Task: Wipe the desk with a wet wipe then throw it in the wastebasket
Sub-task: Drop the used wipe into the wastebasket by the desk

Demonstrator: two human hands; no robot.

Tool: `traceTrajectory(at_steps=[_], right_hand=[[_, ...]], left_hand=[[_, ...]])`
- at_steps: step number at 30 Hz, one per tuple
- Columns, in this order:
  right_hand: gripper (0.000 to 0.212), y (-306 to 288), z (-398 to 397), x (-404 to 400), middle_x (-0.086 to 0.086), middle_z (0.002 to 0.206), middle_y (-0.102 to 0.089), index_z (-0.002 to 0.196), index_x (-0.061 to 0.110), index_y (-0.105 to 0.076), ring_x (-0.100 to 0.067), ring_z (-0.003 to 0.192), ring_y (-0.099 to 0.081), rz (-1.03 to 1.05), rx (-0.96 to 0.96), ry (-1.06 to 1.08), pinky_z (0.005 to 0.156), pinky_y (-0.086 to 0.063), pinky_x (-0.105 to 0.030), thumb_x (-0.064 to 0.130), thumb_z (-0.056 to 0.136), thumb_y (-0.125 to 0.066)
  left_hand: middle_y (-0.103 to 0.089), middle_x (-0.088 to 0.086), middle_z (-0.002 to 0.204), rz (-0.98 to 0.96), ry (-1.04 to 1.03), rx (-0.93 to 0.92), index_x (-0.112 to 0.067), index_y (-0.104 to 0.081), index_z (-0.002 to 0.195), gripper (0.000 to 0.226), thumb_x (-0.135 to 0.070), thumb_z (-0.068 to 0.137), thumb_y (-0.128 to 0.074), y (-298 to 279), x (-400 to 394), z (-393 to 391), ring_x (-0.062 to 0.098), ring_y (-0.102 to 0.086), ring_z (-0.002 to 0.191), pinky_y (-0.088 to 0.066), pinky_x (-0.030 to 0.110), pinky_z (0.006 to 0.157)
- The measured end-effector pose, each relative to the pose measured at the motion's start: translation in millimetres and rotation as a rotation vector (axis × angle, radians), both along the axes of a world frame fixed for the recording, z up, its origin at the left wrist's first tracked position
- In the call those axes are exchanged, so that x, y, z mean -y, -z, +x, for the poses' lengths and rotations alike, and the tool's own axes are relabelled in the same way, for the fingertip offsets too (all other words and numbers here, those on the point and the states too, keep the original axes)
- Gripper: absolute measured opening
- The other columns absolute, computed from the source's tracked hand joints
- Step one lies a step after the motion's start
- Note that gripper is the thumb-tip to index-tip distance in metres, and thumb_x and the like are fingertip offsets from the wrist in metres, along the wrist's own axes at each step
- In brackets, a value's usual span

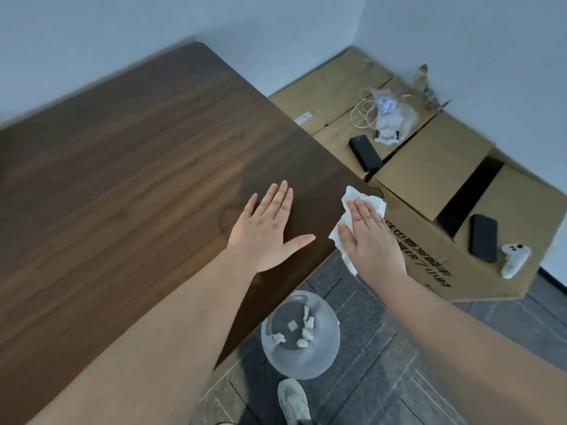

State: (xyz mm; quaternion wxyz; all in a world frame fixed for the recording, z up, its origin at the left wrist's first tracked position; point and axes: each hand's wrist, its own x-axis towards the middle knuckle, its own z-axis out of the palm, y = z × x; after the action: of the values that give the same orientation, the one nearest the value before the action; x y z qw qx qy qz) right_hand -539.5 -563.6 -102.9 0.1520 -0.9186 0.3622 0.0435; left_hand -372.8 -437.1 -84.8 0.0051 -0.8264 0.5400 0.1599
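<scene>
A dark wooden desk [138, 154] fills the left and middle of the head view. My left hand [267, 231] lies flat on it with fingers spread, holding nothing. My right hand [372, 237] presses flat on a white wet wipe [365, 200] at the desk's right edge; part of the wipe hangs over the edge below my palm. On the floor under that edge stands a clear round wastebasket [299, 361] with several crumpled white wipes inside.
Large cardboard boxes [429, 167] stand right of the desk, carrying two black devices [484, 237], a white game controller [515, 256], a cable and a plastic bag [388, 118]. A shoe [293, 400] shows on the dark tiled floor by the basket. Walls close the corner.
</scene>
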Motion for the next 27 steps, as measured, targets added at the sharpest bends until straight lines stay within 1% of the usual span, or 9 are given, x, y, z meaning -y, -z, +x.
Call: traceTrajectory(at_steps=[4,6,8,10,11,12,14,20,27], right_hand=[[0.050,-3,-15,12,-0.001,0.157,-0.015,0.148,0.009,-0.018,-0.003,0.137,0.003,-0.009,0.061,-0.075,0.114,-0.004,-0.020,0.025,0.103,-0.031],[0.048,5,-28,9,0.001,0.155,-0.023,0.147,0.010,-0.027,-0.005,0.135,-0.017,0.008,0.160,0.028,0.114,-0.028,-0.030,0.018,0.101,-0.039],[0.044,23,-46,2,0.004,0.151,-0.035,0.144,0.015,-0.038,-0.009,0.131,-0.039,0.113,0.203,0.229,0.102,-0.041,-0.034,0.017,0.100,-0.042],[0.032,51,-67,-11,-0.002,0.126,-0.063,0.129,0.015,-0.057,-0.021,0.113,-0.059,0.218,0.185,0.342,0.086,-0.048,-0.034,0.017,0.099,-0.044],[0.022,65,-77,-17,-0.004,0.096,-0.070,0.107,0.015,-0.065,-0.024,0.089,-0.064,0.255,0.141,0.365,0.069,-0.047,-0.033,0.019,0.099,-0.044],[0.025,77,-84,-23,-0.002,0.069,-0.061,0.083,0.016,-0.061,-0.023,0.064,-0.057,0.305,0.077,0.396,0.055,-0.039,-0.031,0.022,0.100,-0.044],[0.041,99,-96,-37,0.001,0.052,-0.043,0.061,0.017,-0.041,-0.017,0.047,-0.040,0.430,-0.066,0.455,0.046,-0.027,-0.029,0.029,0.100,-0.041],[0.043,173,-106,-78,-0.001,0.054,-0.042,0.061,0.015,-0.039,-0.016,0.049,-0.040,0.610,-0.210,0.487,0.047,-0.028,-0.028,0.032,0.099,-0.042],[0.044,242,-95,-116,0.002,0.051,-0.035,0.058,0.019,-0.032,-0.012,0.046,-0.033,0.703,-0.212,0.506,0.044,-0.022,-0.025,0.031,0.100,-0.041]], left_hand=[[0.019,-0.002,0.158,-0.023,0.070,0.000,-0.019,0.014,0.148,0.089,-0.075,0.082,-0.008,7,37,-13,0.013,0.018,0.144,0.008,0.039,0.119],[0.017,-0.002,0.158,-0.021,0.080,0.000,-0.020,0.013,0.149,0.089,-0.076,0.082,-0.007,13,45,-21,0.014,0.018,0.144,0.008,0.041,0.119],[0.014,-0.003,0.159,-0.044,0.068,0.037,-0.021,0.010,0.149,0.090,-0.077,0.081,-0.005,19,46,-25,0.013,0.017,0.144,0.008,0.044,0.118],[0.012,-0.005,0.159,-0.077,0.056,0.063,-0.022,0.008,0.150,0.089,-0.078,0.082,-0.003,24,45,-25,0.012,0.016,0.144,0.007,0.045,0.119],[0.011,-0.005,0.160,-0.088,0.054,0.071,-0.022,0.007,0.150,0.089,-0.078,0.082,-0.002,25,44,-25,0.012,0.016,0.144,0.006,0.045,0.119],[0.010,-0.005,0.160,-0.094,0.055,0.079,-0.022,0.006,0.150,0.090,-0.078,0.081,-0.002,26,44,-25,0.011,0.015,0.144,0.006,0.045,0.119],[0.008,-0.004,0.160,-0.104,0.058,0.089,-0.021,0.004,0.151,0.091,-0.079,0.081,-0.001,27,45,-26,0.012,0.013,0.145,0.005,0.045,0.119],[0.002,-0.004,0.160,-0.158,0.048,0.106,-0.021,-0.001,0.151,0.091,-0.079,0.081,0.000,34,46,-28,0.011,0.007,0.146,0.001,0.046,0.119],[0.000,-0.003,0.161,-0.185,0.054,0.125,-0.019,-0.003,0.151,0.093,-0.078,0.079,-0.001,37,48,-28,0.012,0.004,0.146,0.000,0.046,0.120]])
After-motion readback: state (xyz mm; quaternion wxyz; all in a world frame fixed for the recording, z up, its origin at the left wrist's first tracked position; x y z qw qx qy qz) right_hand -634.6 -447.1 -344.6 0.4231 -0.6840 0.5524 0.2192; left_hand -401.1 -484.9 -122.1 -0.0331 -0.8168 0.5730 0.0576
